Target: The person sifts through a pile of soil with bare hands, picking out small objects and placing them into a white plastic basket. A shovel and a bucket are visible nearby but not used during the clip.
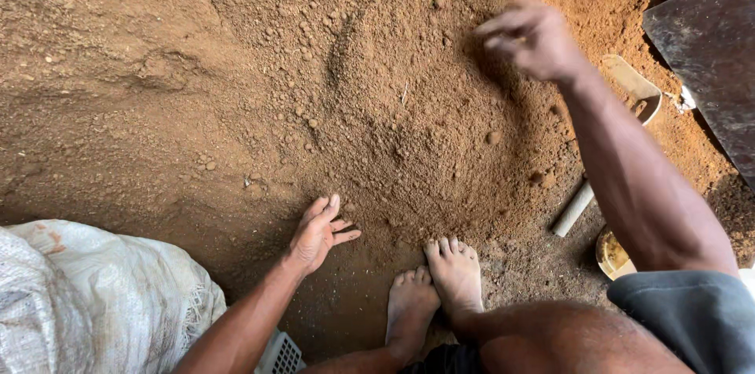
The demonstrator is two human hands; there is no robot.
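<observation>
Soil heap (377, 99) was spread on the floor, loose and clumpy. Left hand (318, 232) was laid flat on soil at heap's near edge, fingers splayed, nothing held. Right hand (531, 37) was cupped, fingers curled over heap's top right; contents couldn't be told. Step judged: raking soil by hand. Trowel (609, 134) was lying beside right arm, woven sack (86, 303) at lower left.

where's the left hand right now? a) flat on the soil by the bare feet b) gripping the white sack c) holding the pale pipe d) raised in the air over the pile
a: the left hand lies palm down with fingers spread on the brown soil, just left of the bare feet, while the white sack and pale pipe lie apart from it.
</observation>
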